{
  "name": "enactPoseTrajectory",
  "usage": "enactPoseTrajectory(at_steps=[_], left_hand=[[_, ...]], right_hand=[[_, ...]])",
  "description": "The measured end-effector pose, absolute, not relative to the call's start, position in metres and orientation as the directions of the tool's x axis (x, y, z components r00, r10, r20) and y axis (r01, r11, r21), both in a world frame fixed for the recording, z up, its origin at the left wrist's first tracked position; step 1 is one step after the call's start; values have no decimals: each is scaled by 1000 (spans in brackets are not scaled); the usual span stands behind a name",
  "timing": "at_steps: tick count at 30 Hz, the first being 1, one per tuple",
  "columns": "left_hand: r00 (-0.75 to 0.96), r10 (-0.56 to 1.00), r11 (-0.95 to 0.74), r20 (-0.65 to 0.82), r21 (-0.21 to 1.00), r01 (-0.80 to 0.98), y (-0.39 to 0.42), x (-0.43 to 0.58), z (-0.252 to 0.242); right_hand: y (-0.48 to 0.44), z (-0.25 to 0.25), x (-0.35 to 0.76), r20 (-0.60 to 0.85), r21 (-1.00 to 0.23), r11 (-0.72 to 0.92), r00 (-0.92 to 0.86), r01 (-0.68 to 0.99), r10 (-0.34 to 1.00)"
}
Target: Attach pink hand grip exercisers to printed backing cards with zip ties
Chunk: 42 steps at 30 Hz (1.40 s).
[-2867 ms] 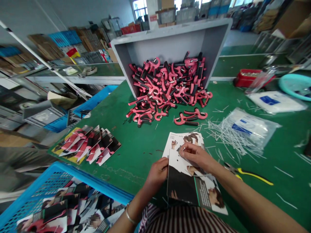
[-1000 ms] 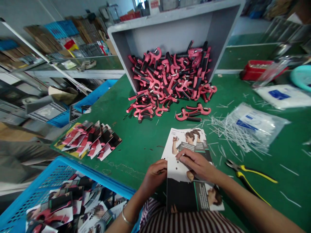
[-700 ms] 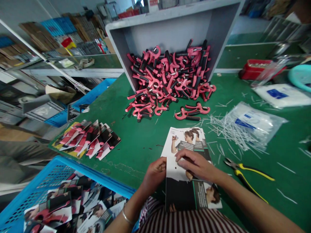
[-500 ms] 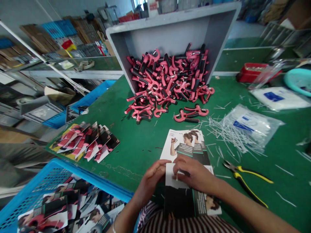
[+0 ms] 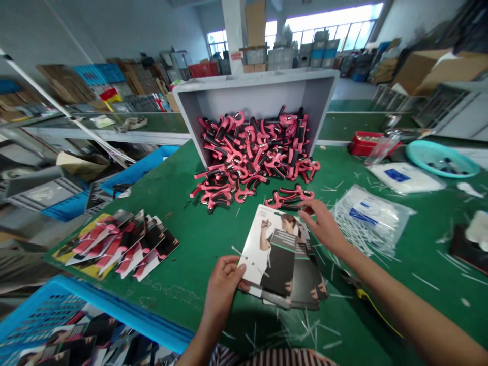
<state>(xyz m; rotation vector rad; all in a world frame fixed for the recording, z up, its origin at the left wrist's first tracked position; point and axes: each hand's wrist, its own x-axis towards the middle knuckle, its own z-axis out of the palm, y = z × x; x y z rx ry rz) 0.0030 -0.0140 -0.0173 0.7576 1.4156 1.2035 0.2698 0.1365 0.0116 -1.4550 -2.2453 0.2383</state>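
Between thumb and fingers, my left hand (image 5: 224,279) pinches the lower left edge of a printed backing card (image 5: 276,259). White cable ties (image 5: 269,256) poke through small holes in this card. Under it lies a stack of similar cards (image 5: 309,274), fanned to the right. My right hand (image 5: 322,223) reaches past the cards' upper right corner, fingers apart, at the handle end of a pink and black hand grip (image 5: 285,205). Whether the fingertips touch that handle I cannot tell. A second hand grip (image 5: 299,192) lies just behind it.
A tipped grey crate (image 5: 251,81) spills many hand grips. Carded grips (image 5: 143,244) lie at left above a blue basket (image 5: 110,300). On the right are a bag of cable ties (image 5: 371,218), pliers (image 5: 360,292) partly under my right forearm, and a turquoise tray (image 5: 442,157).
My right hand has moved from the card in front of me forward to the loose hand grips. The left hand's card now lies over the stack, with ties showing through. The view has tilted up.
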Motion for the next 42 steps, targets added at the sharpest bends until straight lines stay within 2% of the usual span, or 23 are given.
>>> enactPoseTrajectory(at_steps=[3, 8, 13, 14, 15, 16, 17, 18, 19, 20, 22, 24, 26, 28, 30, 32, 34, 35, 38, 42], left_hand=[[-152, 929, 338, -337, 941, -21, -25, 6, -33], [-273, 914, 336, -300, 937, 96, -39, 30, -42], [-130, 937, 350, -325, 886, 305, -42, 17, -32], [-134, 942, 335, -307, 878, 342, -41, 9, -29], [-152, 948, 317, -279, 875, 367, -39, 0, -26], [-177, 955, 291, -239, 878, 380, -35, -9, -23], [-197, 962, 251, -187, 888, 385, -30, -16, -18], [-207, 971, 194, -120, 902, 387, -22, -21, -14], [-199, 979, 120, -43, 911, 394, -13, -24, -9], [-172, 984, 34, 40, 913, 406, -3, -25, -5], [-75, 980, -133, 182, 892, 432, 21, -22, 1], [32, 969, -236, 247, 871, 430, 41, -18, 0], [98, 963, -268, 250, 858, 438, 51, -15, -8], [131, 962, -275, 241, 832, 482, 51, -14, -19], [169, 958, -287, 233, 783, 552, 44, -15, -28], [229, 952, -301, 201, 741, 600, 36, -15, -34], [277, 945, -311, 172, 731, 607, 34, -14, -34], [281, 944, -313, 172, 735, 601, 37, -14, -32], [212, 953, -300, 214, 742, 599, 52, -9, -27], [211, 953, -302, 220, 773, 558, 71, 8, -23]], right_hand=[[184, -15, 268, 159, -289, 378, -345, 880, 925], [214, -35, 245, 76, -224, 363, -355, 904, 932], [227, 3, 256, 75, -244, 399, -393, 884, 917], [225, 13, 261, 89, -265, 403, -394, 876, 915], [218, 24, 266, 98, -337, 401, -392, 852, 915], [208, 33, 270, 95, -452, 389, -391, 803, 916], [195, 40, 272, 75, -652, 342, -390, 677, 918], [178, 45, 271, 20, -851, 223, -394, 475, 919], [159, 47, 268, -56, -967, 58, -429, 249, 902], [140, 46, 263, -117, -993, -101, -482, 59, 868], [104, 38, 248, -208, -928, -347, -587, -135, 783], [79, 24, 234, -256, -851, -482, -637, -208, 727], [67, 8, 226, -299, -825, -530, -645, -196, 703], [65, -3, 228, -341, -881, -470, -618, -52, 708], [66, -7, 236, -329, -942, -238, -519, 235, 789], [65, -5, 247, -191, -839, 47, -373, 542, 908], [61, 0, 255, -43, -689, 214, -334, 692, 942], [58, 2, 256, -8, -663, 271, -369, 698, 930], [48, 1, 249, 40, -699, 415, -548, 582, 836], [47, -12, 232, 94, -708, 455, -567, 540, 818]])
